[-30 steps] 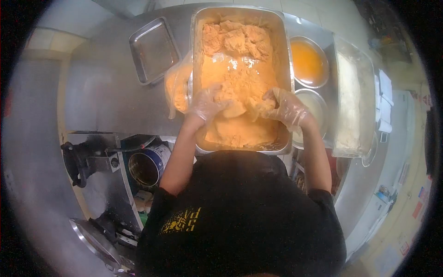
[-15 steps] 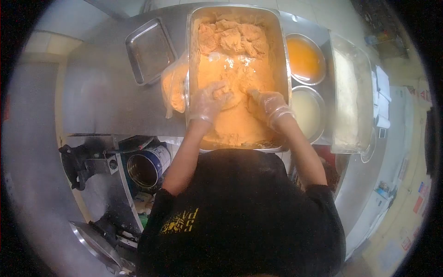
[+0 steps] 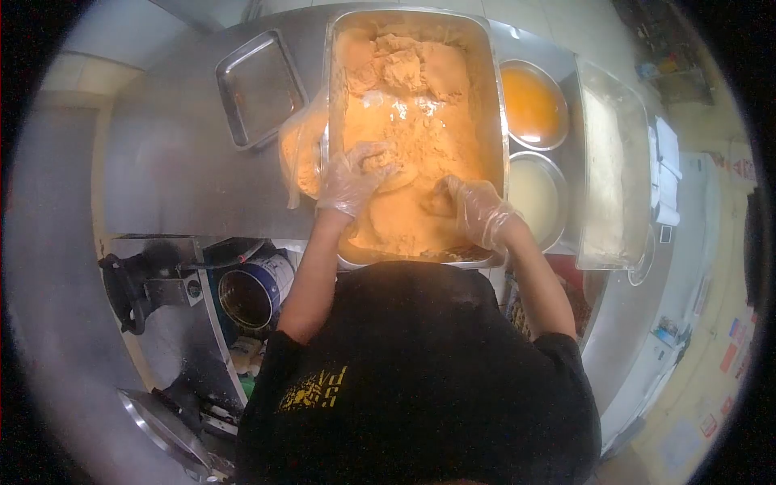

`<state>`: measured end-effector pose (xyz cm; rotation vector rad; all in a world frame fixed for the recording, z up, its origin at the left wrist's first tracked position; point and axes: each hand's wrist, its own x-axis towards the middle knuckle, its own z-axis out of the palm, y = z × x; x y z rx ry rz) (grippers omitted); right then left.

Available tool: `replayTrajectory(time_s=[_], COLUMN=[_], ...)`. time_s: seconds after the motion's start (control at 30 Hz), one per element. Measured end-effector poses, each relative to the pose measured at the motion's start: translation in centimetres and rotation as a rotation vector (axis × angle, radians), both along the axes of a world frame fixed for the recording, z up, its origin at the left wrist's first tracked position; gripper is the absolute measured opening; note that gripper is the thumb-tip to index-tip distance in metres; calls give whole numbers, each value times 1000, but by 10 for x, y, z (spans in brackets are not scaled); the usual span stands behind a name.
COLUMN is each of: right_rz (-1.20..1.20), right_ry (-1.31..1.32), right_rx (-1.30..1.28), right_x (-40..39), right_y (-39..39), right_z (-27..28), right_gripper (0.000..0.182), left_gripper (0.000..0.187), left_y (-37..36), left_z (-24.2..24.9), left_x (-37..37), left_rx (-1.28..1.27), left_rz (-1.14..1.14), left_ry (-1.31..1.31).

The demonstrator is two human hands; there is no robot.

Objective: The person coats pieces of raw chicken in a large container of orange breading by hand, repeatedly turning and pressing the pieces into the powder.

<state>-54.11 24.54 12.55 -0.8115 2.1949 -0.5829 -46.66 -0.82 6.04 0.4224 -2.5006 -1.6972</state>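
Both my hands wear clear plastic gloves and work inside a deep metal tray (image 3: 495, 89) of orange breading flour (image 3: 404, 230). My left hand (image 3: 354, 179) curls its fingers over a flour-coated piece (image 3: 394, 176) near the tray's left side. To the right, my right hand (image 3: 477, 208) is closed, fingertips pinched down at the flour; I cannot tell what is between them. Several coated pieces (image 3: 404, 69) lie heaped at the tray's far end.
Left of the tray are a plastic bag of orange flour (image 3: 301, 158) and a small metal tray (image 3: 259, 89). On the right stand a bowl of orange liquid (image 3: 532, 105), a bowl of pale liquid (image 3: 535, 194) and a long container of white powder (image 3: 606, 178). A large tin (image 3: 257, 293) sits below.
My right hand has drawn a little towards me and its fingertips are pinched closer together. My left hand has shifted slightly left, fingers still around the coated piece.
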Motion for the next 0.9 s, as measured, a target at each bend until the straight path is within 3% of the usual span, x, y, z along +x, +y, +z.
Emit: replayTrajectory(time_s=[0.1,0.2,0.3,0.43,0.53,0.63,0.73,0.8,0.9], right_rz=[66,268,210,-197,-209,26,-10,-300,-407], right_ry=[186,372,276,17,125,242,277,29,55], right_rx=[235,294,218,-95,105,346,182,-4,-222], right_x=[3,11,-1,-9,-4,8,24,23,15], right_y=[-27,-36,-26,-4,-1,1,13,15,14], right_z=[17,-21,-33,6,-5,-3,-7,-19,-22], right_gripper=[41,39,39,35,30,28,28,20,18], left_gripper=[40,40,40,40,40,40,39,39,42], left_y=[2,7,8,9,14,15,15,14,13], left_z=[4,9,17,24,24,16,11,12,17], left_x=[4,3,2,1,-2,-1,0,0,-2], left_rx=[-21,-18,-1,-78,-55,-51,-92,-99,-13], left_rz=[-19,-56,-80,-79,-87,-102,-115,-127,-135], left_ry=[-35,-61,-79,-111,-154,-128,-81,-93,-169])
